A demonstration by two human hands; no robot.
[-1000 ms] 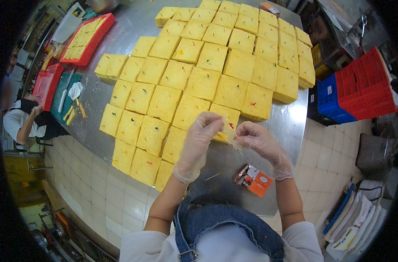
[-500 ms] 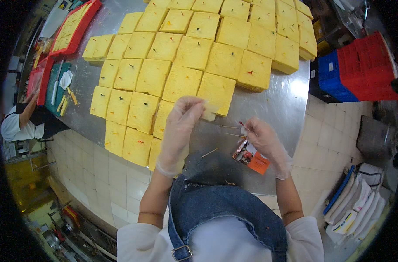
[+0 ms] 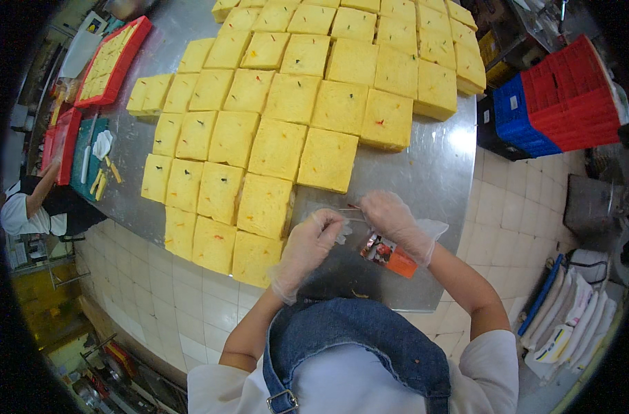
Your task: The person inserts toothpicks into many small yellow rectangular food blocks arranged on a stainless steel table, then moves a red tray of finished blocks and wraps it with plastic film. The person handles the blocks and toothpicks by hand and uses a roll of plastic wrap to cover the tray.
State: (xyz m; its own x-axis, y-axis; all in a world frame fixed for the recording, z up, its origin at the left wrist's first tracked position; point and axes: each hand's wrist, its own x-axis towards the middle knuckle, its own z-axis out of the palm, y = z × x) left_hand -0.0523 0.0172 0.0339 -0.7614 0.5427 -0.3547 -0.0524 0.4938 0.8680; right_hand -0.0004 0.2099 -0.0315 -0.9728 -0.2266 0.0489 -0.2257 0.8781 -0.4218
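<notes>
Both my hands wear clear plastic gloves. My left hand (image 3: 309, 247) is pinched closed over the bare metal, beside the front yellow blocks. A small crumpled translucent piece (image 3: 343, 233) shows at its fingertips. Close by, my right hand (image 3: 392, 219) has its fingers curled together. A small reddish tip (image 3: 354, 206) pokes out at them; what it belongs to is hidden. Thin sticks (image 3: 351, 215) lie between my hands. Below my right hand lies an orange packet (image 3: 400, 263) with a picture on it. Yellow cake-like square blocks (image 3: 328, 160) fill the far side, most topped with small coloured bits.
The metal table (image 3: 435, 172) has its right edge near stacked red and blue crates (image 3: 532, 114). At left, a red tray (image 3: 114, 62) holds more yellow pieces, near a green board (image 3: 90, 155) with a knife. Another person (image 3: 35, 207) works there.
My left hand has come down toward me, away from the blocks, with the translucent piece. My right hand has shifted left, nearer to it. The view has moved slightly.
</notes>
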